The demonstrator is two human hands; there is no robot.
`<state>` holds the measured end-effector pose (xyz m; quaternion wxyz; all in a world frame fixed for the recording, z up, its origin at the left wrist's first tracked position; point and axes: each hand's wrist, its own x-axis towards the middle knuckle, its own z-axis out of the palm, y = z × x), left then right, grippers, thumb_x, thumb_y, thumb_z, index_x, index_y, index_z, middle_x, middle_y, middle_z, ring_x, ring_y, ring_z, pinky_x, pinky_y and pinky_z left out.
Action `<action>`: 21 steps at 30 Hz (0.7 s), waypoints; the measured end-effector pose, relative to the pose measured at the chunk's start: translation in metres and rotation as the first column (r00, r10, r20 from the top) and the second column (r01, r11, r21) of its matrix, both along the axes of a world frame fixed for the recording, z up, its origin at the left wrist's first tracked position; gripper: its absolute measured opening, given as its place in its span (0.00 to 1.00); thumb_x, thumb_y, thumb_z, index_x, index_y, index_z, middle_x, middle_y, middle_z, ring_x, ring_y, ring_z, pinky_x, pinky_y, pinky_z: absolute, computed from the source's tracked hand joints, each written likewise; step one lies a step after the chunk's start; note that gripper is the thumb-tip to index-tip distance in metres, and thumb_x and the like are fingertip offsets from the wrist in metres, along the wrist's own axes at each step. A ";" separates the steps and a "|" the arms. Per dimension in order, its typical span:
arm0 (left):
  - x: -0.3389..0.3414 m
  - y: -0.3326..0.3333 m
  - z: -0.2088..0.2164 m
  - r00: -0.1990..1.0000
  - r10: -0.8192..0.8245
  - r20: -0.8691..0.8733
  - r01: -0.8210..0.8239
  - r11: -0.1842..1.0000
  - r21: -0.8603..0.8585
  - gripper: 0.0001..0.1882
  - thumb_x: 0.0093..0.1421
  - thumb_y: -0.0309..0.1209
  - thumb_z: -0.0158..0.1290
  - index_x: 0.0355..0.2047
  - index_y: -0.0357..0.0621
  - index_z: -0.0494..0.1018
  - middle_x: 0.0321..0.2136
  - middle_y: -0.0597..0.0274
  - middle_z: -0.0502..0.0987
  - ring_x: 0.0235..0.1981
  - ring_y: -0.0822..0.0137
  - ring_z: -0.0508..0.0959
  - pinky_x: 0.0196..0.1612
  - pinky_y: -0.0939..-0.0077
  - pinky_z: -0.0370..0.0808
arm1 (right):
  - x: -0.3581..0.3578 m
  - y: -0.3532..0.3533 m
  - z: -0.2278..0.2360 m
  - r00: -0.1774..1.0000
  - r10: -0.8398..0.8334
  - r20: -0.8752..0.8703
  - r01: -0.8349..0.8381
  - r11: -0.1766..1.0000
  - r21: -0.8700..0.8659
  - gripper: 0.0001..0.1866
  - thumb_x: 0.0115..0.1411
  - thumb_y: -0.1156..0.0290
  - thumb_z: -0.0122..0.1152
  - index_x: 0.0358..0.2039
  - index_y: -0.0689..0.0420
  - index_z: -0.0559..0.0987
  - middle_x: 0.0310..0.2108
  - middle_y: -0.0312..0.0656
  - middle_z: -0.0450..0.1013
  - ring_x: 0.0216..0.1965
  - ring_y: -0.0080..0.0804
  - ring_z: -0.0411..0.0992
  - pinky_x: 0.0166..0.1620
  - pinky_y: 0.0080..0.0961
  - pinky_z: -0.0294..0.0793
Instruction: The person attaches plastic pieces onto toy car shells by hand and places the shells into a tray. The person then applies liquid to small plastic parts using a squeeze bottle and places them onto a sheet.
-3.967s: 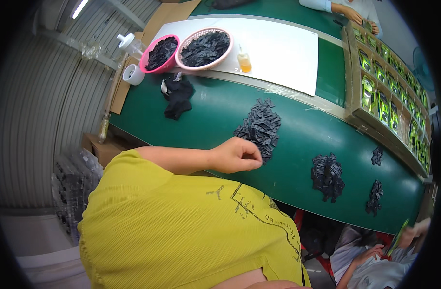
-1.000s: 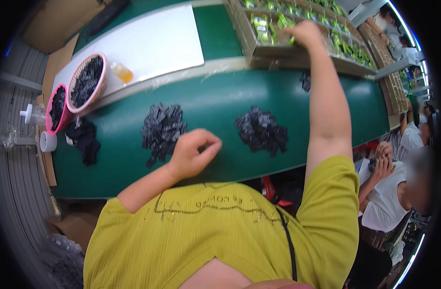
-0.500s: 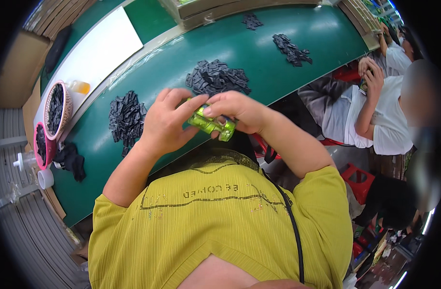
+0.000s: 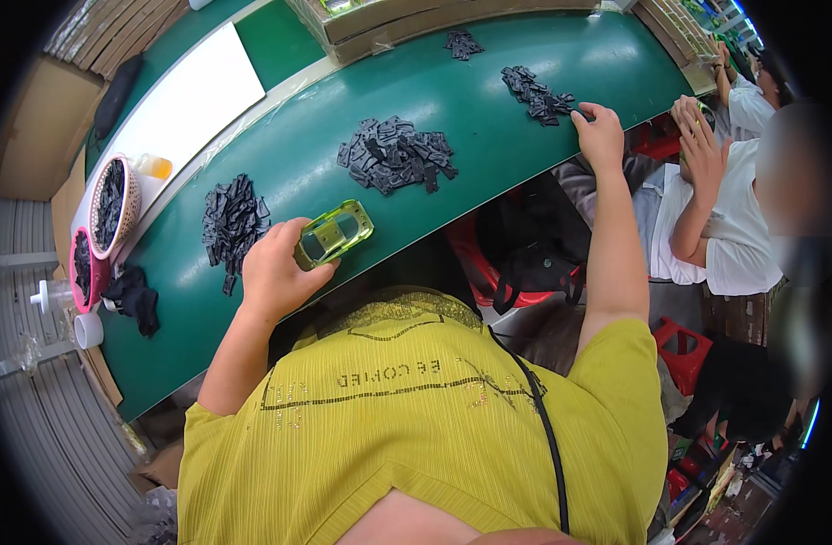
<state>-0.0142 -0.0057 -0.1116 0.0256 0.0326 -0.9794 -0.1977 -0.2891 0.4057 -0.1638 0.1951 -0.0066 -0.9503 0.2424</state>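
Observation:
My left hand [image 4: 284, 263] grips a shiny green plastic frame [image 4: 361, 218] by its left end, fingers and thumb closed around it. It looks like a toy car body, with openings through the middle, tilted just above the table's near edge. My right hand [image 4: 602, 136] stretches out to the far right. Its thumb and forefinger come together at the edge of a small pile of black plastic pieces [image 4: 536, 94]; whatever lies between the fingertips is too small to make out. A larger pile of black pieces [image 4: 396, 154] sits beyond the green frame, and another pile [image 4: 232, 222] is left of it.
A green table [image 4: 488, 154] runs across. At left stand a pink basket [image 4: 129, 222] of black pieces, a bright pink bowl [image 4: 98, 282], an orange-filled container [image 4: 154, 166] and a dark cloth [image 4: 136, 300]. A seated co-worker [image 4: 729, 209] is at right; cardboard boxes edge the table.
Both hands were together on the green frame. My right hand has let go and reached far right to the small pile; my left hand has kept the frame and moved slightly left.

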 end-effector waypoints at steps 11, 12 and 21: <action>-0.003 -0.018 -0.010 0.996 0.051 -0.077 -0.028 0.959 0.280 0.21 0.53 0.36 0.59 0.45 0.42 0.71 0.36 0.53 0.73 0.38 0.53 0.75 0.40 0.64 0.72 | -0.043 0.036 0.004 0.940 0.241 0.240 -0.207 0.965 -0.160 0.14 0.52 0.62 0.67 0.32 0.61 0.81 0.27 0.40 0.76 0.30 0.26 0.72 0.37 0.24 0.71; -0.005 -0.022 -0.010 0.995 0.034 -0.096 -0.005 0.959 0.284 0.18 0.54 0.32 0.57 0.44 0.42 0.71 0.36 0.53 0.73 0.39 0.52 0.74 0.40 0.63 0.72 | -0.043 0.040 0.011 0.958 0.232 0.166 -0.233 0.972 -0.009 0.13 0.52 0.62 0.66 0.32 0.60 0.81 0.25 0.39 0.75 0.29 0.25 0.71 0.36 0.23 0.70; -0.009 -0.029 -0.021 0.991 0.131 -0.003 -0.116 0.892 0.437 0.13 0.52 0.27 0.56 0.39 0.39 0.74 0.36 0.53 0.75 0.37 0.57 0.77 0.42 0.69 0.73 | 0.048 -0.094 0.071 0.910 0.413 -0.038 -0.381 0.794 -0.475 0.11 0.56 0.74 0.62 0.41 0.57 0.81 0.33 0.36 0.76 0.34 0.24 0.73 0.40 0.18 0.71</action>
